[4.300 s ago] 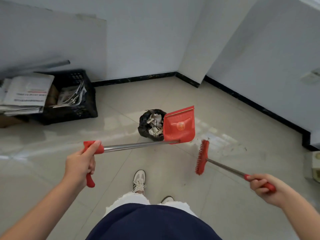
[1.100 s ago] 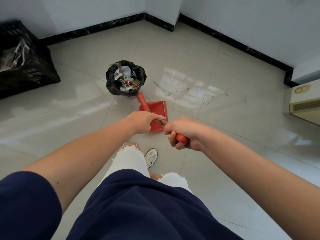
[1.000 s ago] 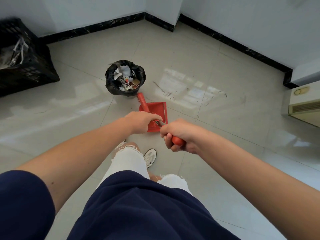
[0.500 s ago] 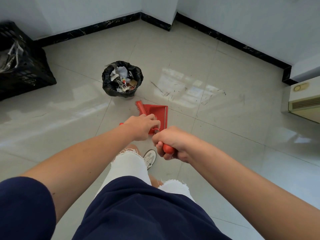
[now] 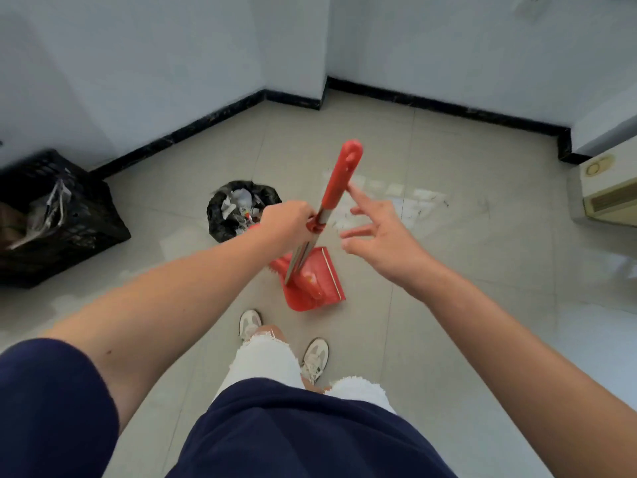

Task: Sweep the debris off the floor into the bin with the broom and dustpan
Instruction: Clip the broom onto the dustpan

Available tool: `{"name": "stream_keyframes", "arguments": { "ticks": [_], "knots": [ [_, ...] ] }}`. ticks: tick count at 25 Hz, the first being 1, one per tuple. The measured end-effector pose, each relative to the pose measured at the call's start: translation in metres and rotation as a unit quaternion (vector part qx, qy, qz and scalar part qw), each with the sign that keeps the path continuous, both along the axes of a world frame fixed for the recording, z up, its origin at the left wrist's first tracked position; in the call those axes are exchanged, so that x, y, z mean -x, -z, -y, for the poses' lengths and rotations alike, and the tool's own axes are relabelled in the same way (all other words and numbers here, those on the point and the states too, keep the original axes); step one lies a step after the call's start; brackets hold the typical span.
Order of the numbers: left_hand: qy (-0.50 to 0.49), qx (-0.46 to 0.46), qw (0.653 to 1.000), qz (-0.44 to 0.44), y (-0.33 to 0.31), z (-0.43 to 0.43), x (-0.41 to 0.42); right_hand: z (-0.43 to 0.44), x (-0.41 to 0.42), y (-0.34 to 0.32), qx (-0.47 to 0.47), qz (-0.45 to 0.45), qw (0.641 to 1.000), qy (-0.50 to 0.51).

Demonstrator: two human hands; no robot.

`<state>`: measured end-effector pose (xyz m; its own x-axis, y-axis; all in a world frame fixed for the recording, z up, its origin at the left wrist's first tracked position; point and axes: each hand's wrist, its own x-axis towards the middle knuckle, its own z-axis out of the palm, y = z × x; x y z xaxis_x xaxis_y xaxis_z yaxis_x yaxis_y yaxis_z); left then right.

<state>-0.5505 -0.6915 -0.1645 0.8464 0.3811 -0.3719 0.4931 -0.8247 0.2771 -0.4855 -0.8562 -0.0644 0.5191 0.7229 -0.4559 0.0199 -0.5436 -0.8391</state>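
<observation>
I see the bin [image 5: 241, 198] out from the floor's far-left edge, its black liner heaped with paper scraps. A black crate [image 5: 69, 229] at the left edge holds papers — partly cropped. My left hand [image 5: 287, 222] clasps the broom [image 5: 339, 182] and dustpan [image 5: 324, 288] shafts together. The pan rests on the floor before my feet — the brush head is mostly hidden. My right hand [image 5: 379, 236] is splayed, holding nothing.

Bin [image 5: 241, 208]: centre frame, on the floor, partly behind the left hand [image 5: 287, 220].
Broom [image 5: 339, 181]: upright between both hands, handle top poking above them.
Dustpan [image 5: 320, 281]: right below the hands, lower right of the bin, ahead of the shoes [image 5: 250, 324].
Right hand [image 5: 379, 232]: just right of the handle.
Crate [image 5: 69, 219]: far left, well apart from the bin, near the wall.
</observation>
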Motion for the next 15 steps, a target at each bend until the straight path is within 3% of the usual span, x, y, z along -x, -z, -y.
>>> {"name": "stream_keyframes", "arguments": {
  "ticks": [8, 11, 15],
  "knots": [
    [-0.008, -0.007, 0.996, 0.093, -0.125, -0.076, -0.105, -0.093, -0.118, -0.099, -0.156, 0.198, 0.967, 0.019],
    [-0.006, -0.035, 0.987, 0.16, -0.159, -0.128, -0.144, -0.153, -0.156, -0.125, -0.209, 0.219, 0.952, 0.035],
    [0.028, -0.074, 0.98, 0.183, -0.19, -0.206, -0.202, -0.242, -0.208, -0.151, -0.218, 0.223, 0.95, 0.032]
  ]
}}
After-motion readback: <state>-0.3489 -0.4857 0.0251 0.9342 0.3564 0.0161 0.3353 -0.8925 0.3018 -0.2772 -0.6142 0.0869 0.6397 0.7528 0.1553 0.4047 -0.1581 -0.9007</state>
